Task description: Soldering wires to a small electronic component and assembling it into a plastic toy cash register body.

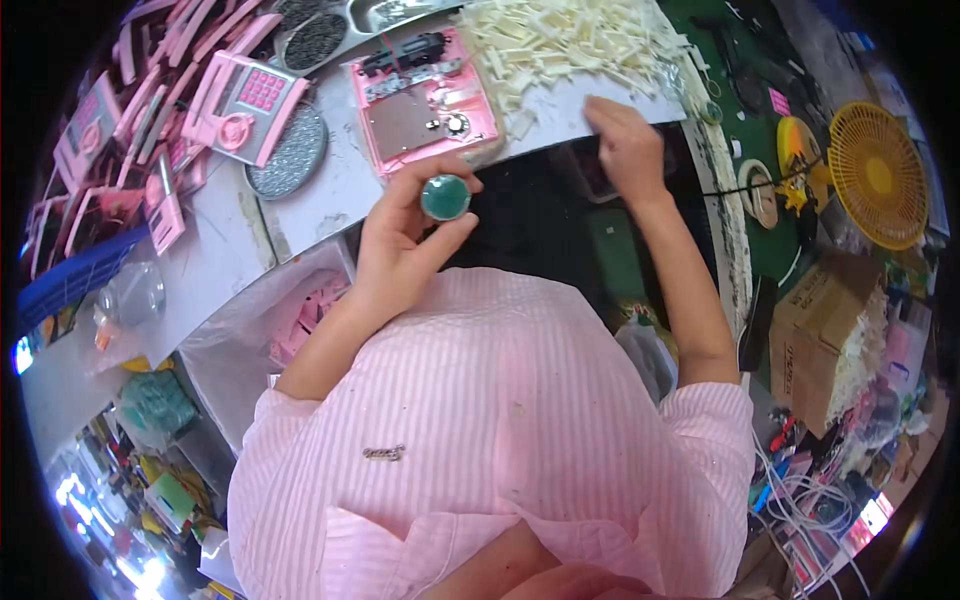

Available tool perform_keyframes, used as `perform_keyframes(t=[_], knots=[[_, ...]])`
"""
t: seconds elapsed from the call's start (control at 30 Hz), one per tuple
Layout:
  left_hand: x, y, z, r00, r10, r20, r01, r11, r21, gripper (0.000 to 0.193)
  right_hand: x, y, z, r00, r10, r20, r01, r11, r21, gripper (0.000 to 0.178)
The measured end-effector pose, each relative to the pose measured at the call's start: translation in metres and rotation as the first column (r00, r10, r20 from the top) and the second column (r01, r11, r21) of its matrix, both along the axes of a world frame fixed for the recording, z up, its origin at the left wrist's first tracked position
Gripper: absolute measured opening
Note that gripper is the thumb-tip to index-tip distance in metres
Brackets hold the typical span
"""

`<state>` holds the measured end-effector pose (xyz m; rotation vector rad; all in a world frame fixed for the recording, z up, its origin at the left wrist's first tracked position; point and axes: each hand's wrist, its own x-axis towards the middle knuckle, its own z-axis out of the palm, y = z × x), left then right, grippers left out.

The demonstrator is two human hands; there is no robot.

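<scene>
My left hand (400,230) is curled round a green, round-topped object (445,197); only its flat end shows, so its kind is unclear. It is near the front edge of a pink plastic casing (485,105) lying open on the table, with a brown board, a small round metal part and black parts inside. My right hand (630,150) is closed at the table's front edge, just short of a heap of cream plastic pieces (570,40). Whatever its fingers may hold is hidden.
Left of the casing lie a round tray of small metal parts (290,155), a pink and grey keypad housing (248,105) and a pile of pink pieces. A lined bin (230,330) stands below the table. On the right are a yellow fan (878,175) and a cardboard box (815,335).
</scene>
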<state>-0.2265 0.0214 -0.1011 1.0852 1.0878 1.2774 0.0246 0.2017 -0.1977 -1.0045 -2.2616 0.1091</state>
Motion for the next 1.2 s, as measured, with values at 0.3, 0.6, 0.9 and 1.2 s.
perform_keyframes(t=[0.3, 0.6, 0.9, 1.2], knots=[[0.0, 0.026, -0.007, 0.912, -0.084, 0.402, 0.13, 0.988, -0.088, 0.03, -0.01, -0.017, 0.001, 0.994, 0.105, -0.012, -0.105, 0.994, 0.006, 0.032], [0.011, 0.053, -0.015, 0.926, 0.007, 0.377, 0.093, 0.965, -0.244, 0.017, -0.032, -0.027, 0.003, 0.997, 0.031, -0.065, -0.032, 0.999, -0.013, 0.034], [0.01, 0.065, -0.02, 0.937, -0.029, 0.348, 0.122, 0.96, -0.25, 0.028, -0.037, -0.019, 0.0, 0.994, 0.016, -0.109, -0.016, 1.0, -0.001, 0.03], [0.005, 0.087, 0.001, 0.976, -0.16, 0.144, 0.189, 0.957, -0.218, 0.023, 0.046, -0.008, 0.041, 0.909, -0.216, -0.356, 0.211, 0.976, -0.054, 0.029]])
